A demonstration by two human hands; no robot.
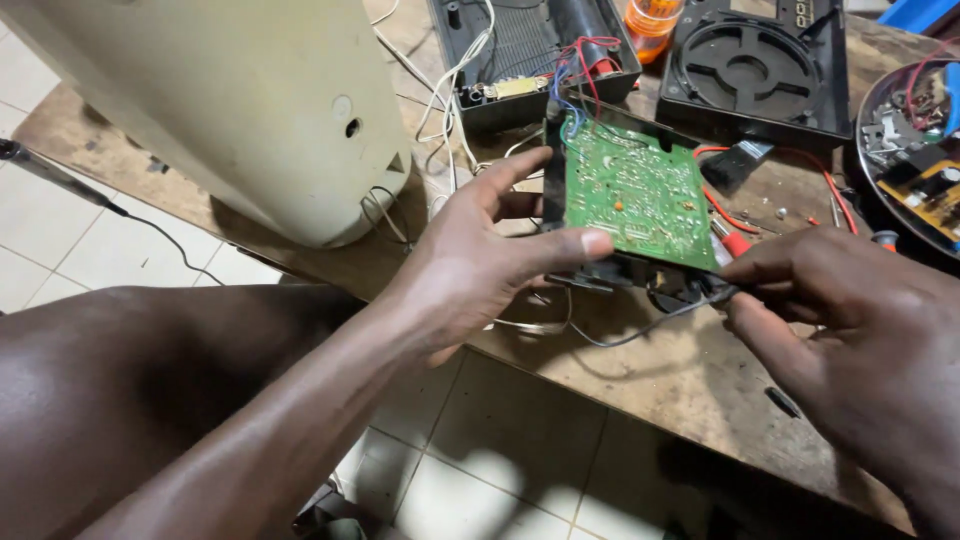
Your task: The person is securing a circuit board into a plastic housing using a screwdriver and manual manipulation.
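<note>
Bare forearm and knee fill the lower left, and from there the left hand [480, 255] reaches up to grip a green circuit board [638, 190] by its near edge, thumb pressed on the solder side and fingers spread behind it, so the board stands tilted above the counter [690, 375] with its solder face turned to the eye. Right hand [850, 330] is closed in a pinch on a thin dark wire [650, 325] at the board's lower right corner, steadying that end. Red and blue leads [585, 65] tie the board to an open black casing [530, 50] behind it, which keeps it close. A cream housing [240, 110] stands at the left. The board's component side is hidden, what the wire joins under the board is hard to make out, and a round tray of parts [915, 150] is cut off at the right edge
</note>
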